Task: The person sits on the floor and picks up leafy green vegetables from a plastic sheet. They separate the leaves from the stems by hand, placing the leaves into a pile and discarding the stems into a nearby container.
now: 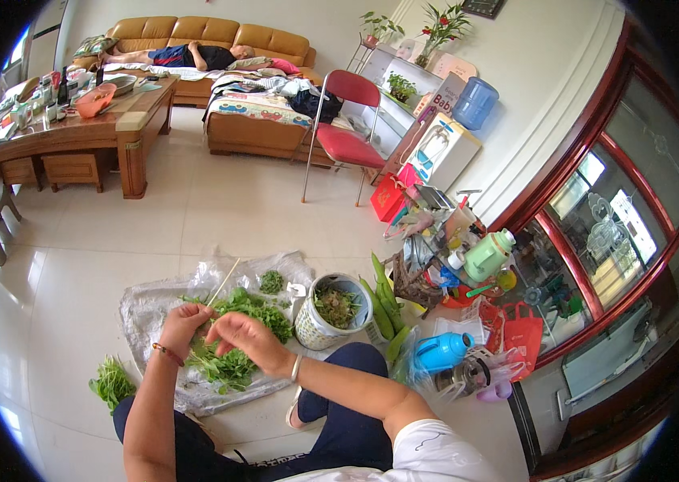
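Note:
My left hand (186, 325) pinches a thin pale strip (224, 281), which slants up and away from the fingertips. My right hand (253, 342) hovers just beside it with bent fingers; whether it grips anything is hidden. Under both hands, loose leafy greens (228, 369) are heaped on a whitish woven sack (145, 308). A small round green bundle (271, 281) lies beyond the heap. Right of the greens stands a patterned bin (314, 328) with a liner, holding plant scraps (334, 308). Another bunch of greens (111, 384) rests on the floor by my left knee.
Long green gourds (383, 304) lie right of the bin. Nearby are a blue thermos (443, 352), a glass pot (466, 375) and a green thermos (489, 256). Farther off stand a red folding chair (348, 141), a wooden table (133, 153) and a sofa (204, 39) with a person lying down.

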Motion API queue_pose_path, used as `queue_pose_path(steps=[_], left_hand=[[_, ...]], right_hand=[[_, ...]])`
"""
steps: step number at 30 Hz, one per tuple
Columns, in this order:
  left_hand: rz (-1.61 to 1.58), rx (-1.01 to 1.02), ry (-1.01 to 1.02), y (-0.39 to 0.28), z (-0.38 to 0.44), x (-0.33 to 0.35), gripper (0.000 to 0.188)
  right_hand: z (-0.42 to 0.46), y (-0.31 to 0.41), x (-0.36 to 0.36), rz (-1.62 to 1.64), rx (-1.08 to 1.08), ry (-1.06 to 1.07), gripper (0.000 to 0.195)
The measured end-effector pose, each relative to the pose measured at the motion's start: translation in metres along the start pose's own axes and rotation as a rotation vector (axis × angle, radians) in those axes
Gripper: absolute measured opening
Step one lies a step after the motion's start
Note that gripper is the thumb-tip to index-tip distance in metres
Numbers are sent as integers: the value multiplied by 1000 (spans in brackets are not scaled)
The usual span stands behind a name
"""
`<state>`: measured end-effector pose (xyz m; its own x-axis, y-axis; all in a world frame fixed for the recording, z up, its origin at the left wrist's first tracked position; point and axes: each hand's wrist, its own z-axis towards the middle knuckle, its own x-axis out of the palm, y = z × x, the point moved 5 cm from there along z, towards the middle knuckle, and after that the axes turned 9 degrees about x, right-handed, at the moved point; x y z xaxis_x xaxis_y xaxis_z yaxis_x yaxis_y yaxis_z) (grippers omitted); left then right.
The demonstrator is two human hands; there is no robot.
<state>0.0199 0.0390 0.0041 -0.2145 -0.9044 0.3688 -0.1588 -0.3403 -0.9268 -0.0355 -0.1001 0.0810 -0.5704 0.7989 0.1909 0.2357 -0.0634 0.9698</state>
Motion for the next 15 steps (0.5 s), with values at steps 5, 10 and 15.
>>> queue_pose_path(steps=[5, 10, 15], left_hand=[[-11, -58, 51, 12, 0, 20, 18], [46, -118, 125, 33, 4, 25, 18], [120, -180, 127, 38, 5, 17, 20]], right_hand=[[26, -46, -83, -175, 178, -269, 31], [44, -64, -97, -4, 192, -159, 28], [48, -82, -109, 96, 129, -193, 20]])
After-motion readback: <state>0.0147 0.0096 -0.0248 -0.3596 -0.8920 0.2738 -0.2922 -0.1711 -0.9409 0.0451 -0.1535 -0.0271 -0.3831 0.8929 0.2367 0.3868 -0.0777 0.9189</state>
